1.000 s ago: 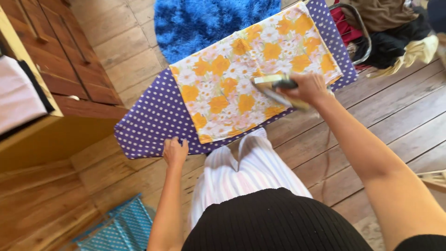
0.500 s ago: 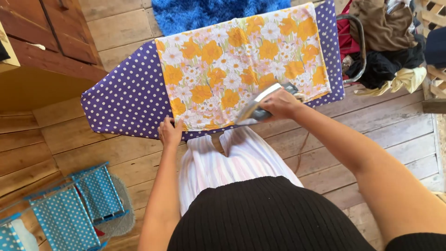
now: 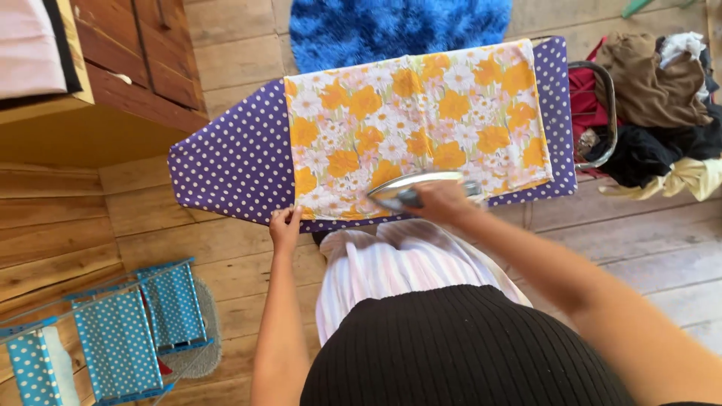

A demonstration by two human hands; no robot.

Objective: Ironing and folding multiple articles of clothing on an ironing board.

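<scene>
- You are partway through pressing the orange-and-white flowered cotton cloth (image 3: 421,124), which lies flat across the purple white-dotted ironing board (image 3: 226,162).
- Your right hand (image 3: 444,201) is wrapped around the dark handle of the silver-soled iron (image 3: 410,189), which sits on the cloth's near edge, a little right of its middle.
- Your right forearm runs in from the lower right, wrist low, with the iron's tip pointing left.
- Your left hand (image 3: 286,225) pinches the board's near edge just beside the cloth's near left corner, fingers curled over the rim, steadying it; the arm rises straight from below.
- As a judgement, the near strip is the part in hand, and the far half and right end look smooth.
- The next stroke calls for a level sole and the left fingers well apart from its path.
- A pile of brown, black and cream clothes (image 3: 654,105) lies on the plank floor at the right.
- A shaggy blue rug (image 3: 398,26) lies beyond the board.
- A blue dotted folding rack (image 3: 113,323) stands near left.
</scene>
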